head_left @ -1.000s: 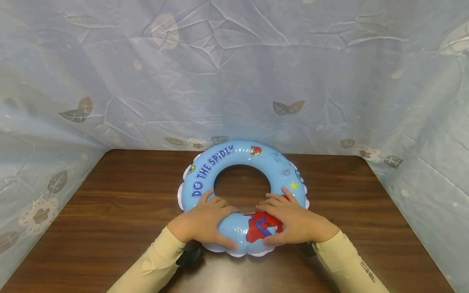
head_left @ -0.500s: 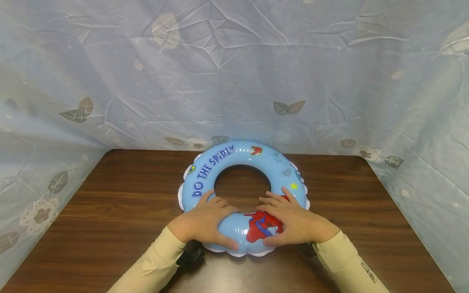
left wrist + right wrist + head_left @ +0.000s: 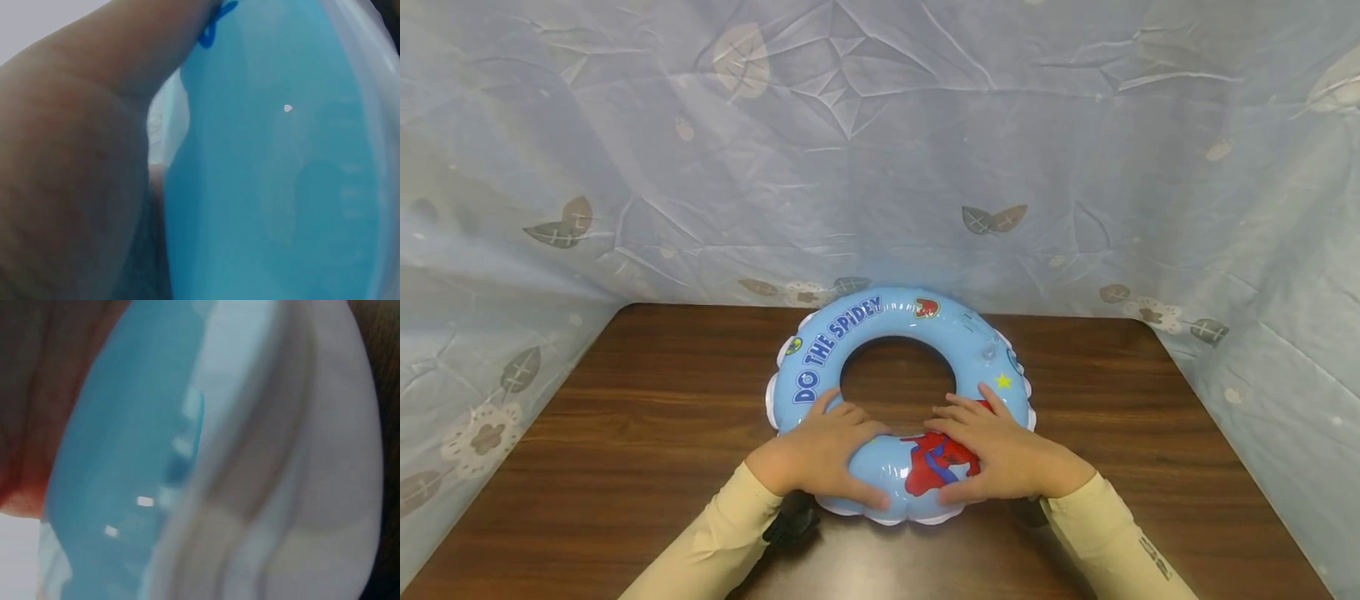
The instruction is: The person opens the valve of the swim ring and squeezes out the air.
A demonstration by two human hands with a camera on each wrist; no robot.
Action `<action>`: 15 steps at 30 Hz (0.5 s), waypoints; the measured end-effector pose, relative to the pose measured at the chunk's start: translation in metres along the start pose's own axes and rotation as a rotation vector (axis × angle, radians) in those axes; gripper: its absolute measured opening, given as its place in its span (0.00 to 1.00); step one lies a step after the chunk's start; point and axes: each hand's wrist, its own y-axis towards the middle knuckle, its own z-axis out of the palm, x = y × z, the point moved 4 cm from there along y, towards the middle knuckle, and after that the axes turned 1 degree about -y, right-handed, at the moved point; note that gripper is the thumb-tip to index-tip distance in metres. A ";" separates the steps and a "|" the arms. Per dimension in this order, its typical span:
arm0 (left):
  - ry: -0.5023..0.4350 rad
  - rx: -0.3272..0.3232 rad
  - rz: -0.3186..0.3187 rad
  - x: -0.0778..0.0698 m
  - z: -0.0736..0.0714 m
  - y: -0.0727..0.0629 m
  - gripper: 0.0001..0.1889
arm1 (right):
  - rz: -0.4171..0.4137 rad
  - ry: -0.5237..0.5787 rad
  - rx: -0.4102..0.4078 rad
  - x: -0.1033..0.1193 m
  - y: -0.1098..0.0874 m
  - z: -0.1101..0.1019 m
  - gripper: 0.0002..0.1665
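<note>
A light blue inflatable swim ring with a scalloped white edge lies flat on the table. Its top carries the words "DO THE SPIDEY", a yellow star and a red and blue figure. My left hand grips the near part of the tube from the left, thumb along the near side and fingers over the top toward the hole. From the right, my right hand grips it the same way, partly covering the figure. In the left wrist view, blue vinyl of the swim ring fills most of the picture beside the hand.
The brown wood-grain table extends to both sides of the ring. A pale grey-blue curtain with leaf prints hangs behind and at the sides, and the ring's far rim reaches close to it.
</note>
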 end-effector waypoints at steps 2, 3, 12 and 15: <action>0.004 0.001 -0.001 0.000 0.000 0.001 0.48 | 0.002 0.000 0.002 0.000 0.000 -0.001 0.53; 0.007 0.001 -0.002 0.000 0.000 0.001 0.48 | 0.003 0.000 0.004 0.000 0.000 -0.001 0.54; 0.008 0.009 -0.008 0.001 0.001 0.002 0.49 | 0.014 0.004 0.019 0.000 0.000 0.000 0.54; 0.007 0.014 -0.013 0.001 0.002 0.001 0.49 | 0.018 0.013 0.022 0.000 0.000 0.000 0.54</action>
